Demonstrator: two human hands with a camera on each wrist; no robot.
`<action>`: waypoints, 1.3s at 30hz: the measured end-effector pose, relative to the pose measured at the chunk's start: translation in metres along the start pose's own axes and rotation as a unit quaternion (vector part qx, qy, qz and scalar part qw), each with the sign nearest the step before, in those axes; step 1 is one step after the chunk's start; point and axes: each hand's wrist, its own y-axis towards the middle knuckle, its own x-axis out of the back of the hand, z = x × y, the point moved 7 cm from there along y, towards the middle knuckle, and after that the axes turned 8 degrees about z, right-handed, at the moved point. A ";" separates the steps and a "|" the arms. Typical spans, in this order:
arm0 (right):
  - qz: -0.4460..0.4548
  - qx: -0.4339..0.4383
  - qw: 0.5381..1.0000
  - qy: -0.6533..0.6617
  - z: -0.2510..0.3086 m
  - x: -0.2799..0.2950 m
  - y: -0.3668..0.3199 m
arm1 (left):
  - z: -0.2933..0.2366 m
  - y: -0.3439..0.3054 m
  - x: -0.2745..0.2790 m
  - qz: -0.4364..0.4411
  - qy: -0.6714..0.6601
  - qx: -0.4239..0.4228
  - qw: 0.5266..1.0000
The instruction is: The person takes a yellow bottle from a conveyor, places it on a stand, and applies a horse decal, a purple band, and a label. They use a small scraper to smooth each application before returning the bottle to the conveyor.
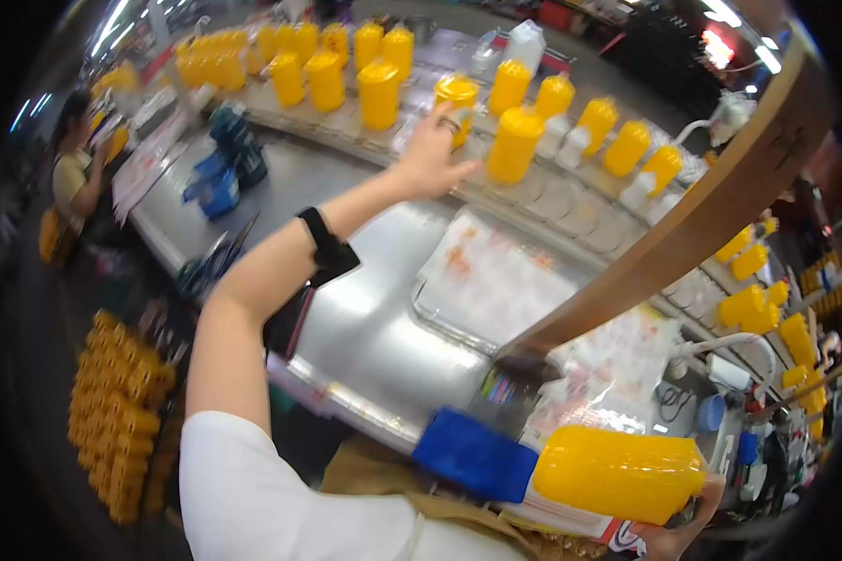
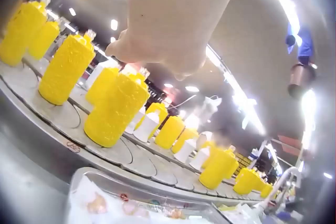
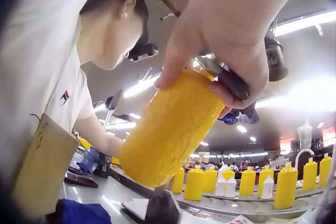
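Observation:
In the head view, my left hand [image 1: 432, 154] reaches over the conveyor to a yellow bottle [image 1: 457, 91]. Its fingertips overlap the bottle's upper part, while the thumb sticks out to the right. Beside it stands another yellow bottle [image 1: 515, 145]. The left wrist view has the hand [image 2: 163, 29] above the row of bottles, thumb and fingers spread apart. My right hand [image 3: 223, 50] grips a yellow bottle [image 3: 173, 124] by its top end, tilted, near my body. A dark, smooth object [image 3: 232, 81] lies in the same fingers; its kind is unclear.
More yellow bottles [image 1: 379, 95] and small white bottles [image 1: 573, 147] line the conveyor [image 1: 571, 210]. A tray [image 1: 482, 271] with stained sheets lies on the metal table [image 1: 365, 309]. A wooden post [image 1: 655, 224] crosses the right side. Blue cloth [image 1: 472, 455] lies at the front edge.

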 end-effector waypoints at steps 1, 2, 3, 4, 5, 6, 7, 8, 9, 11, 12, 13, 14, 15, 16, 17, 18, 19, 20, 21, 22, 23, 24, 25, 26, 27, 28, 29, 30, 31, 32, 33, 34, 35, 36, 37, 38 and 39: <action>-0.005 0.013 1.000 0.019 -0.001 0.000 -0.008 | 0.001 -0.031 0.031 0.004 0.033 -0.011 0.999; 0.024 0.030 0.999 0.032 -0.004 -0.003 -0.014 | 0.005 -0.063 0.062 0.009 0.039 0.024 0.999; 0.035 0.026 0.998 0.044 -0.003 -0.009 -0.017 | 0.004 -0.093 0.093 0.036 0.046 0.089 0.994; 0.023 0.013 0.995 0.097 -0.004 -0.015 -0.020 | 0.028 -0.130 0.105 0.036 0.029 0.157 0.987; 0.009 0.000 0.989 0.150 -0.007 -0.021 -0.024 | 0.043 -0.169 0.114 0.059 0.067 0.231 0.969; 0.011 -0.002 0.987 0.158 -0.014 -0.025 -0.029 | 0.051 -0.209 0.121 0.082 0.104 0.301 0.944; -0.020 -0.035 0.991 0.131 -0.030 -0.023 -0.036 | 0.057 -0.244 0.119 0.115 0.112 0.346 0.924; -0.050 -0.068 0.991 0.104 -0.041 -0.023 -0.043 | 0.049 -0.270 0.118 0.150 0.142 0.383 0.901; -0.051 -0.072 0.990 0.109 -0.041 -0.030 -0.043 | 0.045 -0.291 0.113 0.179 0.133 0.434 0.873; -0.054 -0.078 0.990 0.105 -0.039 -0.046 -0.030 | 0.050 -0.321 0.092 0.166 0.094 0.438 0.879; -0.038 -0.048 0.994 0.096 -0.040 -0.051 -0.026 | 0.051 -0.329 0.085 0.156 0.099 0.444 0.876; -0.039 -0.052 0.993 0.096 -0.041 -0.055 -0.025 | 0.043 -0.328 0.081 0.145 0.103 0.451 0.875; -0.022 -0.027 0.998 0.056 -0.035 -0.058 -0.022 | 0.027 -0.326 0.084 0.117 0.147 0.440 0.878; -0.005 -0.001 1.000 0.014 -0.030 -0.062 -0.021 | 0.024 -0.329 0.081 0.119 0.145 0.439 0.879; -0.015 -0.010 0.998 0.060 -0.031 -0.067 -0.020 | 0.024 -0.330 0.080 0.106 0.142 0.435 0.883; -0.019 -0.011 0.998 0.056 -0.031 -0.068 -0.021 | 0.025 -0.328 0.080 0.093 0.139 0.432 0.886; -0.014 -0.007 0.998 0.054 -0.030 -0.069 -0.023 | 0.025 -0.327 0.080 0.088 0.129 0.437 0.886; -0.009 -0.002 0.999 0.052 -0.029 -0.071 -0.024 | 0.026 -0.327 0.079 0.089 0.128 0.435 0.887; -0.011 -0.004 0.999 0.051 -0.030 -0.073 -0.026 | 0.029 -0.328 0.078 0.098 0.130 0.440 0.883; -0.006 0.009 0.998 0.054 -0.030 -0.075 -0.027 | 0.031 -0.329 0.077 0.106 0.132 0.446 0.879; -0.001 0.022 0.998 0.057 -0.028 -0.077 -0.028 | 0.031 -0.331 0.077 0.107 0.131 0.445 0.879; -0.002 0.020 0.998 0.057 -0.027 -0.079 -0.027 | 0.030 -0.331 0.079 0.095 0.139 0.433 0.885; 0.011 0.032 0.996 0.077 -0.023 -0.083 -0.024 | 0.027 -0.331 0.078 0.086 0.147 0.420 0.892; 0.021 0.042 0.994 0.095 -0.018 -0.087 -0.021 | 0.010 -0.322 0.078 0.093 0.142 0.414 0.894; 0.013 0.034 0.995 0.089 -0.012 -0.091 -0.018 | -0.021 -0.304 0.085 0.045 0.192 0.346 0.917; -0.025 0.034 0.994 0.097 -0.006 -0.093 -0.013 | -0.060 -0.281 0.094 -0.006 0.239 0.273 0.932; -0.060 0.032 0.992 0.106 -0.003 -0.091 -0.009 | -0.091 -0.260 0.093 0.017 0.099 0.257 0.961; -0.065 0.026 0.992 0.102 -0.001 -0.088 -0.003 | -0.127 -0.244 0.090 0.041 -0.040 0.242 0.969; -0.005 0.002 0.996 0.091 -0.001 -0.093 0.006 | -0.161 -0.242 0.069 0.101 -0.307 0.244 0.914; 0.057 -0.020 0.995 0.082 -0.003 -0.101 0.012 | -0.209 -0.235 0.058 0.209 -0.416 0.198 0.863; 0.064 -0.023 0.993 0.100 -0.008 -0.105 0.012 | -0.253 -0.222 0.060 0.202 -0.396 0.026 0.895; 0.068 -0.022 0.992 0.105 -0.007 -0.109 0.014 | -0.286 -0.222 0.048 0.205 -0.423 -0.038 0.882; 0.064 -0.021 0.993 0.092 -0.005 -0.110 0.016 | -0.309 -0.221 0.045 0.190 -0.356 -0.081 0.912; 0.058 -0.022 0.995 0.079 -0.002 -0.110 0.018 | -0.316 -0.226 0.031 0.191 -0.352 -0.076 0.913; 0.045 -0.024 0.995 0.087 0.004 -0.111 0.022 | -0.314 -0.225 0.022 0.157 -0.373 -0.045 0.913; 0.049 -0.023 0.994 0.090 0.006 -0.106 0.024 | -0.309 -0.226 0.019 0.121 -0.394 -0.015 0.911; 0.086 -0.002 0.996 0.035 0.008 -0.103 0.027 | -0.309 -0.231 0.013 0.150 -0.381 -0.018 0.912; 0.124 0.015 0.992 -0.020 0.011 -0.099 0.027 | -0.309 -0.233 0.013 0.151 -0.382 -0.014 0.912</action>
